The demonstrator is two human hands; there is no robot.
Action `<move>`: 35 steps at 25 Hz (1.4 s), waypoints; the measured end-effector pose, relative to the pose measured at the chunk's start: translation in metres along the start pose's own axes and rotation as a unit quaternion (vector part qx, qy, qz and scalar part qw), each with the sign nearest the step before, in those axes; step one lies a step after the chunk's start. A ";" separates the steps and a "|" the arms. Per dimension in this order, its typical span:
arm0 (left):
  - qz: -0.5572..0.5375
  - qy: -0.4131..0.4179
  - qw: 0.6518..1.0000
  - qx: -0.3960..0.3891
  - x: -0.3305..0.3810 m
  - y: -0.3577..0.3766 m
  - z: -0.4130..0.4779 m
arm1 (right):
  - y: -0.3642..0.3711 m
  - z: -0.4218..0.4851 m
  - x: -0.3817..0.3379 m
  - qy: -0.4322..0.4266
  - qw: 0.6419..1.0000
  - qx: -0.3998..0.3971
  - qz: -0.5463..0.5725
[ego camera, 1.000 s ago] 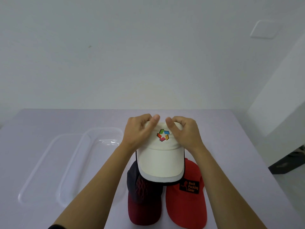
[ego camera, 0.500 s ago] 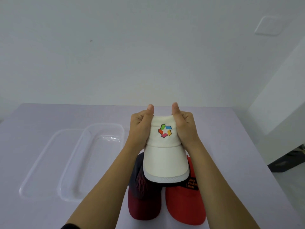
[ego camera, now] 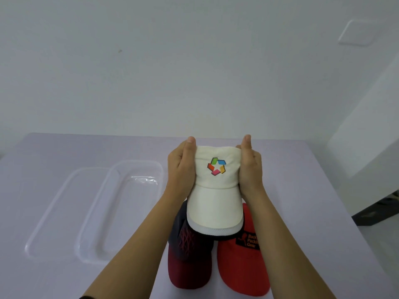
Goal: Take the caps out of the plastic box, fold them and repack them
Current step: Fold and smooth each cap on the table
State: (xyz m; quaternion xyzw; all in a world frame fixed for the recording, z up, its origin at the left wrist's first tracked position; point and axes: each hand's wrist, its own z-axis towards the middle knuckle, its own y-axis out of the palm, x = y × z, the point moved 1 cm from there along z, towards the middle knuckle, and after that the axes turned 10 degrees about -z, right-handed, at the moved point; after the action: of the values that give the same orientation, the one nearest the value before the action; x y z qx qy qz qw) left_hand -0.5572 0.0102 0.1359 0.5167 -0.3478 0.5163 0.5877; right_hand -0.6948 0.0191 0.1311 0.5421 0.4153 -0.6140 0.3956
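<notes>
A cream cap (ego camera: 216, 199) with a multicoloured star logo is held up above the table, brim toward me. My left hand (ego camera: 181, 171) presses its left side and my right hand (ego camera: 250, 169) presses its right side, thumbs up, squeezing the crown flat between them. Under it on the table lie a dark red and grey cap (ego camera: 190, 262) and a bright red cap (ego camera: 241, 266) with a black patch. The clear plastic box (ego camera: 121, 212) stands to the left with nothing in it.
The box's clear lid (ego camera: 56, 212) lies flat just left of the box. The lilac table (ego camera: 302, 190) runs to a white wall at the back. A white block and a dark floor gap are off the right edge.
My hands have gone from pinching the top of the crown to clasping its two sides, and the cream cap has risen a little off the other caps.
</notes>
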 end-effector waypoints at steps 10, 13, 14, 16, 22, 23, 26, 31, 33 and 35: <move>-0.117 -0.033 0.992 0.033 0.002 0.014 -0.012 | 0.010 -0.010 -0.010 0.052 0.953 -0.027 0.298; -0.081 -0.014 0.997 0.006 -0.003 0.006 -0.006 | 0.006 -0.005 -0.004 0.020 0.981 -0.041 0.186; -0.048 -0.006 0.999 -0.005 -0.004 0.000 -0.001 | 0.002 -0.002 -0.001 0.001 0.988 -0.056 0.142; 0.000 0.001 1.000 -0.022 -0.004 -0.009 0.008 | -0.009 0.004 0.010 -0.030 0.992 -0.107 0.057; 0.020 0.008 1.000 -0.003 -0.008 -0.019 0.025 | -0.011 -0.020 0.061 0.149 0.925 -0.328 0.117; 0.022 0.006 1.000 0.002 -0.011 -0.018 0.024 | -0.007 -0.024 0.065 0.165 0.919 -0.330 0.142; 0.014 0.002 1.000 0.026 -0.021 -0.020 0.022 | 0.000 -0.026 0.068 0.192 0.907 -0.309 0.212; -0.032 -0.137 0.988 0.071 -0.033 -0.028 0.025 | 0.008 -0.012 0.076 0.191 0.895 -0.269 0.300; -0.100 -0.300 0.948 0.041 -0.041 -0.036 0.019 | 0.011 -0.002 0.080 0.193 0.892 -0.251 0.323; -0.148 -0.372 0.915 -0.053 -0.047 -0.039 0.005 | 0.015 0.008 0.083 0.197 0.893 -0.245 0.322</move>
State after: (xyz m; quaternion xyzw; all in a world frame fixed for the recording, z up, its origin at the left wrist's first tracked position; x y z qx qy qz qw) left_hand -0.5297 -0.0038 0.0830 0.6851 -0.4881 0.1749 0.5117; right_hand -0.6915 0.0036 0.0476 0.6415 0.4250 -0.2128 0.6022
